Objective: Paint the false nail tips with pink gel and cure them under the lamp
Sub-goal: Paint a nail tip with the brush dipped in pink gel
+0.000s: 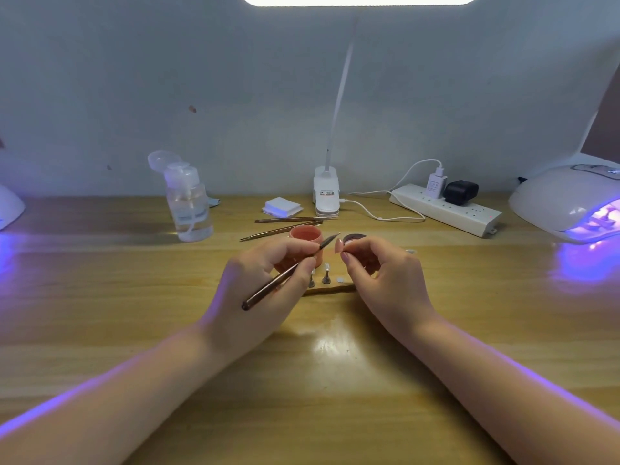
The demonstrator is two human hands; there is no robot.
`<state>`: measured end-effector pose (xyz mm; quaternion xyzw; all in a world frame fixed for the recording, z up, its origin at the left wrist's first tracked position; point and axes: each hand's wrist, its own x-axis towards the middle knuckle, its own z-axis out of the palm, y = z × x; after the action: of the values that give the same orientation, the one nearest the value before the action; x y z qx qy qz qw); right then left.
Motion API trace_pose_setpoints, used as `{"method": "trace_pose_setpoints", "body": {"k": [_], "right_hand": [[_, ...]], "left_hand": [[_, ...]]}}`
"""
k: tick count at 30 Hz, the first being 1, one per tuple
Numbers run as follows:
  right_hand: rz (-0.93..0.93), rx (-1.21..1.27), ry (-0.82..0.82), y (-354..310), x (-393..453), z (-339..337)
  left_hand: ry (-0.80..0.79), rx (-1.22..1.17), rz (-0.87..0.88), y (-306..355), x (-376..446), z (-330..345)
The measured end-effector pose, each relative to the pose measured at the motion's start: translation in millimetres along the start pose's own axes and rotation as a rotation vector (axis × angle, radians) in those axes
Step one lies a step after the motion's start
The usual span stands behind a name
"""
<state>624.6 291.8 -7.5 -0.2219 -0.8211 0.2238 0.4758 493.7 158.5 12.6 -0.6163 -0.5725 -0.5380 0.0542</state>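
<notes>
So my left hand [265,280] has its grip closed round the brush [288,271], pen-style, bristle end aimed at the nail tip [339,245] my right hand [385,273] is pinching between thumb and fingertip. The tip looks pink already. Both hands hover just above the bench [335,380]. Right behind them sits the pink gel pot [304,233], with a dark lid [356,236] beside it. A couple of little metal nail stands [325,274] are between my hands. The curing lamp [567,203] glows purple far right. Pump bottle [188,201] back left, power strip [446,209] back right, two spare brushes [285,224] behind the pot.
</notes>
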Motion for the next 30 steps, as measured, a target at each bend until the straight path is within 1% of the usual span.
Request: {"method": "trace_pose_setpoints", "body": {"k": [4, 8, 11, 16, 19, 23, 26, 30], "right_hand": [[-0.018, -0.012, -0.007, -0.1, -0.5, -0.4], [-0.002, -0.011, -0.002, 0.1, -1.0, -0.3], [0.001, -0.003, -0.002, -0.2, -1.1, -0.7], [-0.001, 0.004, -0.009, -0.9, -1.0, -1.0], [0.020, 0.014, 0.003, -0.3, -0.9, -0.8], [0.017, 0.037, -0.014, -0.9, -1.0, -1.0], [0.008, 0.054, -0.021, -0.7, -1.4, -1.4], [0.011, 0.064, -0.023, 0.7, -1.3, -1.2]], "left_hand": [[-0.027, 0.053, 0.031, -0.2, -3.3, 0.5], [0.018, 0.002, 0.027, 2.7, -7.8, -1.0], [0.056, 0.017, 0.020, 5.5, -6.8, 1.7], [0.003, 0.051, 0.030, 2.1, -7.5, 2.9], [0.005, 0.000, 0.041, 2.4, -9.8, 1.3], [0.066, -0.003, -0.042, 7.7, -8.9, 1.5], [0.055, 0.019, -0.110, 8.2, -7.9, 3.6], [0.036, -0.054, -0.124, 9.3, -11.0, 1.2]]}}
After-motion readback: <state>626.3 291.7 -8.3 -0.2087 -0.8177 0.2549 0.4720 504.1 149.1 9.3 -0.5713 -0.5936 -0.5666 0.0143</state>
